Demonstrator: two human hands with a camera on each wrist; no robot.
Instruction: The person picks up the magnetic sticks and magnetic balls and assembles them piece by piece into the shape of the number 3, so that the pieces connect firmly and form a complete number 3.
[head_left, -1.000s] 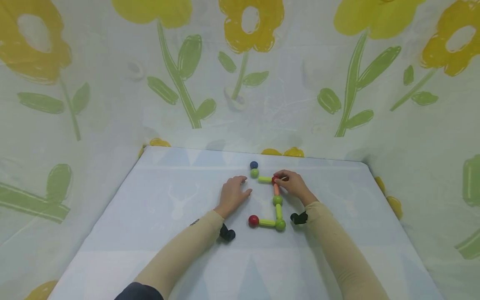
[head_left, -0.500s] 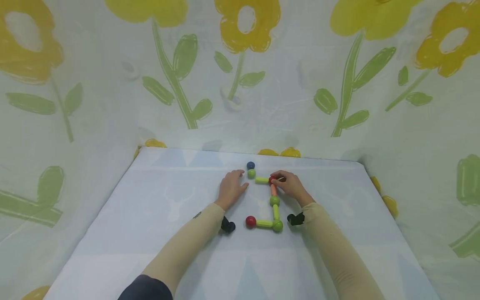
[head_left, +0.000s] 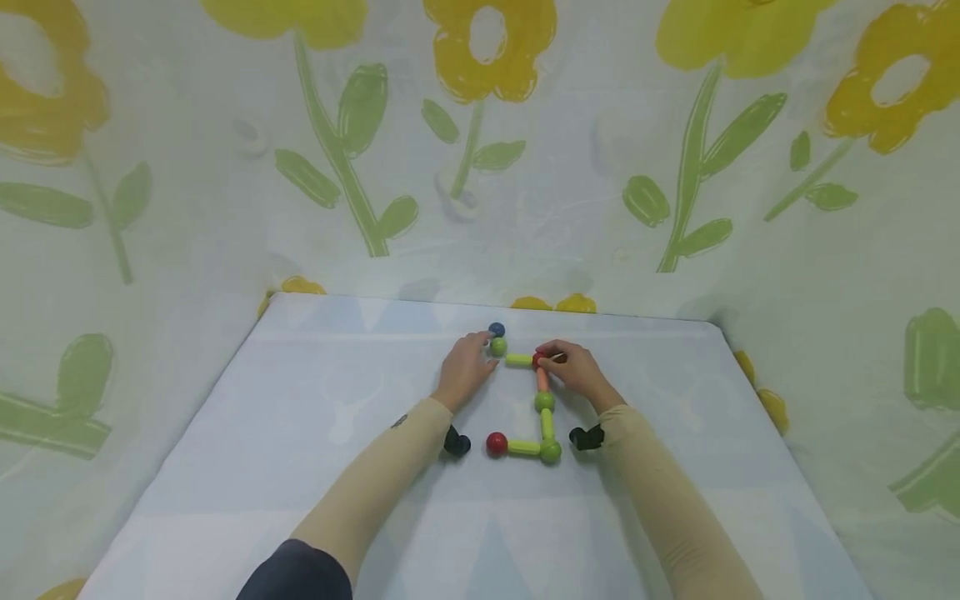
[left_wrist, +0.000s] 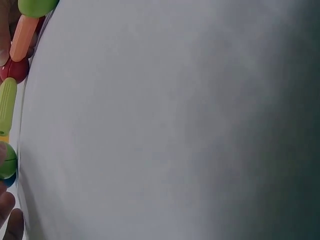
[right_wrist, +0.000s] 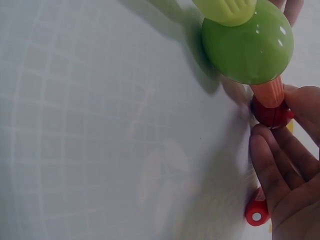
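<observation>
My right hand pinches a red ball of a ball-and-rod magnetic toy between thumb and fingers. From that ball a yellow-green rod points left, and an orange rod runs down to a green ball. Another yellow-green rod leads to a lower green ball, then a rod ends at a second red ball. My left hand has its fingertips right at a loose green ball and a blue ball touching it, thumb apart from the fingers.
A red rod end with a white tip shows beside the right hand in the right wrist view. Dark wrist cameras hang under both sleeves. Flower-printed curtains rise behind the white table and at its sides.
My left hand has moved closer to the loose green and blue balls, and its fingertips now overlap them. The right hand keeps its pinch on the red ball. The head view has shifted slightly.
</observation>
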